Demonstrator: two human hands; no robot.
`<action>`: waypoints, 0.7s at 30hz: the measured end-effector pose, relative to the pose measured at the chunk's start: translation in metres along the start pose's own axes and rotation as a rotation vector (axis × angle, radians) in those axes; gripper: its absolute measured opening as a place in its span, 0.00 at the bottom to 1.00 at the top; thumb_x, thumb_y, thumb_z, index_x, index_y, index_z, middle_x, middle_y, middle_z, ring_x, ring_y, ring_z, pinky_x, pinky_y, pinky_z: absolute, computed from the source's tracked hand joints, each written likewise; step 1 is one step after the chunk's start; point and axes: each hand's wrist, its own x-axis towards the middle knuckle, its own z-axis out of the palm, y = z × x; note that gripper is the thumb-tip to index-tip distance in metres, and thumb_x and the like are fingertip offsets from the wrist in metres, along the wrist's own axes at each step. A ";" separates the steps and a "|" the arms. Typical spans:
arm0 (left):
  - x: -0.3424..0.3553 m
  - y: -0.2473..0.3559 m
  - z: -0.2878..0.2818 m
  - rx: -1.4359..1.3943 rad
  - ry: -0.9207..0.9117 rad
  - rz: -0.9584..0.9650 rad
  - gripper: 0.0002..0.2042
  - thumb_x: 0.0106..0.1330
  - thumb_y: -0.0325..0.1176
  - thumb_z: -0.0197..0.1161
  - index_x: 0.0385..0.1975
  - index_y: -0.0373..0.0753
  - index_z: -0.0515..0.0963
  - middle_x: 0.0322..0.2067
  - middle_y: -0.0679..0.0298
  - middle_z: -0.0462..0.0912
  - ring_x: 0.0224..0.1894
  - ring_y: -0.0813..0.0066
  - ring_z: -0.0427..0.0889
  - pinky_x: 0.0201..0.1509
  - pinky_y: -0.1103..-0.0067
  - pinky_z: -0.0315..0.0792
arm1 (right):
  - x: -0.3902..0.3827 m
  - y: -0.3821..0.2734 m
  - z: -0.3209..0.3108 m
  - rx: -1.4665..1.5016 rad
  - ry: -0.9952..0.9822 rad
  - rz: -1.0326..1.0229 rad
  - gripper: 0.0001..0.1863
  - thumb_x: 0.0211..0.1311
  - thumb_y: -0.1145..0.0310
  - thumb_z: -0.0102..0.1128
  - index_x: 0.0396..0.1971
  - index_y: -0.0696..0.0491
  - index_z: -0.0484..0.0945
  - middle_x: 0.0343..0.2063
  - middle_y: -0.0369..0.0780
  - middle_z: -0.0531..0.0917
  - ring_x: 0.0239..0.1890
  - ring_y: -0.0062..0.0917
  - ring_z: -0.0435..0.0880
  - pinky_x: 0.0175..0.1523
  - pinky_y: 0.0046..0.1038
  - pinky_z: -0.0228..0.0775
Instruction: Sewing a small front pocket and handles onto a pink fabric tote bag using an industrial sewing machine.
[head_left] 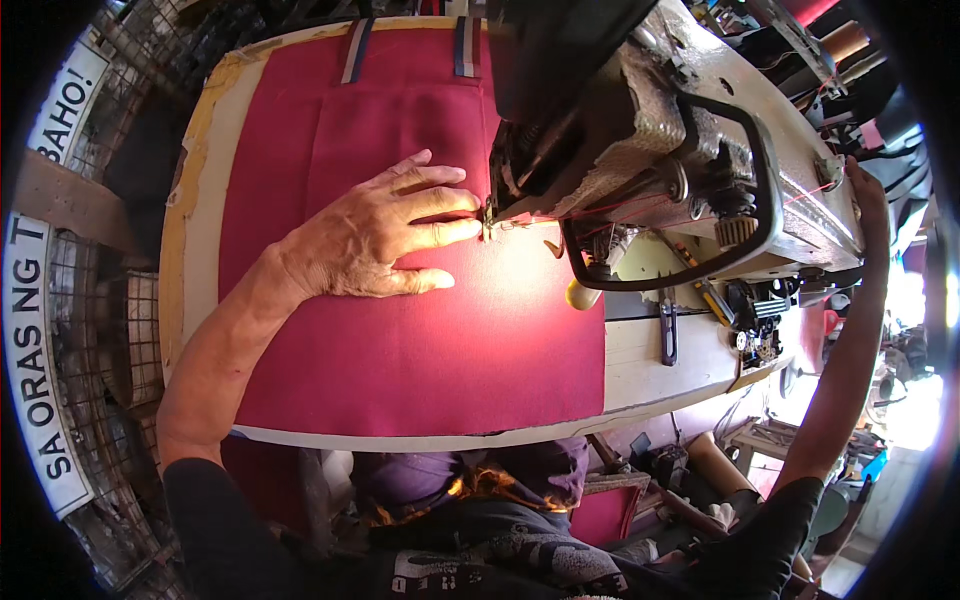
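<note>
A crimson cloth (400,370) lies spread over the sewing table, its right part under the sewing machine (730,110). My left hand (385,230) rests on it palm down with the fingers apart, their tips just left of the presser foot (488,218). Two striped ribbon strips (356,50) lie at the cloth's far edge. Red thread (620,208) runs along the machine towards the needle area, where a lamp glow falls on the cloth. At the far right, my right hand (868,190) reaches to the machine's end; its fingers are mostly hidden there.
On the pale tabletop (640,375) right of the cloth lie a slim dark tool (668,328), a yellow-and-black cutter (716,303) and a holder of small metal parts (762,330). A wire grille (145,340) with white signs stands at the left. A person's hand (722,515) shows at lower right.
</note>
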 end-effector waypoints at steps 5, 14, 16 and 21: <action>-0.002 0.002 -0.002 -0.007 -0.029 -0.036 0.26 0.61 0.46 0.73 0.59 0.45 0.80 0.64 0.61 0.74 0.75 0.61 0.63 0.81 0.51 0.49 | -0.006 -0.007 0.000 0.012 -0.002 -0.072 0.35 0.72 0.40 0.52 0.48 0.63 0.84 0.38 0.48 0.88 0.41 0.30 0.85 0.54 0.29 0.71; -0.003 -0.004 -0.004 -0.019 -0.101 -0.046 0.27 0.64 0.48 0.70 0.61 0.45 0.78 0.67 0.61 0.74 0.77 0.62 0.59 0.82 0.52 0.46 | -0.053 0.073 -0.025 -0.676 0.040 -0.719 0.23 0.74 0.61 0.55 0.61 0.59 0.77 0.54 0.47 0.83 0.54 0.33 0.83 0.60 0.34 0.73; 0.000 -0.005 -0.004 -0.027 -0.110 -0.044 0.26 0.64 0.48 0.69 0.61 0.45 0.78 0.67 0.62 0.74 0.77 0.62 0.59 0.82 0.53 0.46 | -0.099 0.107 0.010 -0.485 0.417 -0.529 0.23 0.74 0.68 0.50 0.66 0.55 0.72 0.56 0.48 0.81 0.56 0.36 0.82 0.60 0.35 0.75; -0.006 -0.007 -0.003 -0.008 -0.095 -0.051 0.26 0.65 0.47 0.69 0.62 0.45 0.77 0.67 0.62 0.75 0.77 0.62 0.59 0.82 0.53 0.45 | -0.134 0.070 0.053 -0.483 0.795 -0.390 0.22 0.72 0.75 0.52 0.65 0.55 0.73 0.47 0.45 0.81 0.43 0.32 0.83 0.52 0.36 0.77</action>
